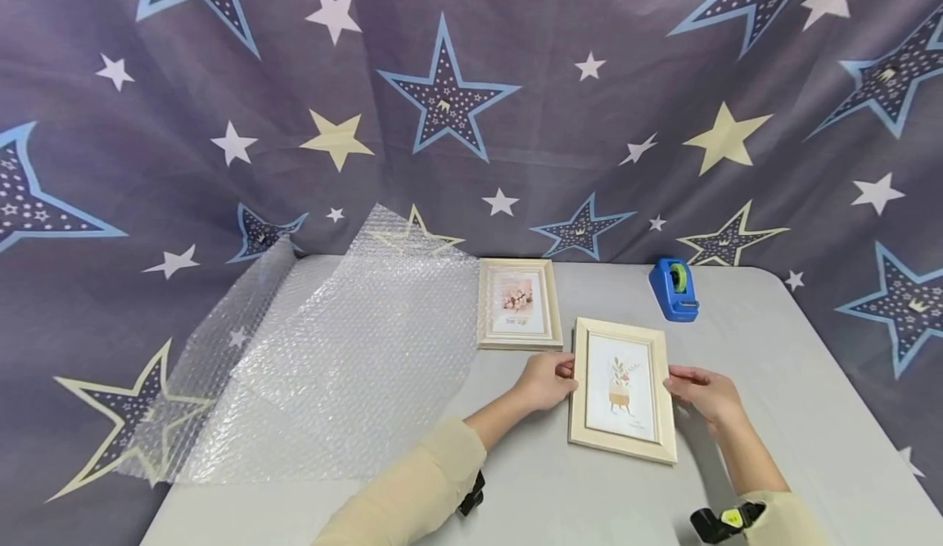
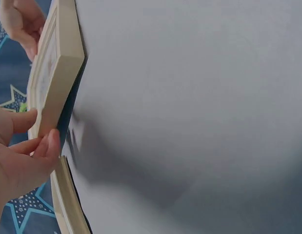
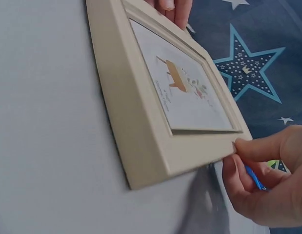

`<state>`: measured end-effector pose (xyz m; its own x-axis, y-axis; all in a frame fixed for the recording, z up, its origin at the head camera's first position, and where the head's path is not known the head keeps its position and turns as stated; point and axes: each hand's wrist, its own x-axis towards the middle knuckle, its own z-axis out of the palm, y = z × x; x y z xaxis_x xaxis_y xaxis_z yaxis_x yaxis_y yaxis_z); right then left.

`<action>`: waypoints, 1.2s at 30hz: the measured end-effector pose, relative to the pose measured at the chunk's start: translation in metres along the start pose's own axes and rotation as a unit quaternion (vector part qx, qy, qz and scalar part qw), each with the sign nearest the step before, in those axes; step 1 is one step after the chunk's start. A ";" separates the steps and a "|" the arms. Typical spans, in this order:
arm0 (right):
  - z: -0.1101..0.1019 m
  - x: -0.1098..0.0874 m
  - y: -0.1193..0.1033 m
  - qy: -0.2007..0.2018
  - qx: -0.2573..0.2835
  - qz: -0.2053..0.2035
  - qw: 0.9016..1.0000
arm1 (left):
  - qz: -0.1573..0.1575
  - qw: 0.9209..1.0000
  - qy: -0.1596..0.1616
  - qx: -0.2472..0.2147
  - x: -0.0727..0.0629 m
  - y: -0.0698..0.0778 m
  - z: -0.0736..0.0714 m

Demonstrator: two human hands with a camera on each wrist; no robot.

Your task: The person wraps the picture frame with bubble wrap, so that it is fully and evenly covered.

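Observation:
A cream picture frame [image 1: 579,390] with a potted-plant print is held between both hands, tilted slightly in the head view. My left hand [image 1: 543,380] pinches its left side between thumb and fingers. On the opposite side my right hand [image 1: 709,396] grips the edge the same way. In the left wrist view the picture frame [image 2: 68,63] stands over the grey table with a shadow beneath it. Seen from the right wrist, thumb and fingertips of the right hand [image 3: 268,180] close on the frame's border. A second picture frame [image 1: 516,342], with a pinkish print, lies just behind.
A large sheet of bubble wrap [image 1: 354,366] spreads over the table's left half, its far corner up against the star-patterned curtain [image 1: 545,161]. A blue tape dispenser [image 1: 674,291] stands at the back right of the grey table [image 1: 796,382].

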<state>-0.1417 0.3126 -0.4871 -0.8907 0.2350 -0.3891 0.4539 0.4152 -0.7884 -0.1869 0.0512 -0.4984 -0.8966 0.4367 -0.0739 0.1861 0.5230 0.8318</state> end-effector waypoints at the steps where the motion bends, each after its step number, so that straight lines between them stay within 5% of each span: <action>1: -0.001 -0.001 0.000 -0.005 0.006 -0.001 1.000 | 0.001 1.000 0.001 -0.007 0.000 0.000 -0.001; 6: -0.002 -0.002 0.004 -0.034 0.101 0.002 0.994 | 0.012 0.998 0.014 -0.068 0.000 -0.003 -0.002; 10: -0.002 -0.003 0.007 -0.071 0.218 0.003 0.973 | 0.011 0.992 0.034 -0.117 0.000 -0.008 -0.001; 15: 0.000 -0.006 0.004 -0.090 0.278 0.008 0.956 | 0.002 0.983 0.054 -0.174 -0.001 -0.011 -0.005; 20: 0.002 -0.006 -0.007 -0.080 0.297 0.032 0.951 | -0.035 0.967 0.053 -0.246 -0.001 -0.013 -0.010; 30: 0.008 -0.003 -0.020 -0.111 0.263 0.024 0.958 | -0.105 0.932 0.030 -0.345 -0.002 -0.024 -0.028; 36: 0.017 -0.002 -0.027 -0.157 0.316 0.018 0.936 | -0.128 0.918 0.016 -0.376 -0.005 -0.031 -0.041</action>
<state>-0.1530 0.2861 -0.4730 -0.8831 -0.0710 -0.4638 0.4677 -0.2131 -0.8578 -0.2046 0.0025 -0.5015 -0.8861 0.3416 -0.3133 -0.3511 -0.0533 0.9348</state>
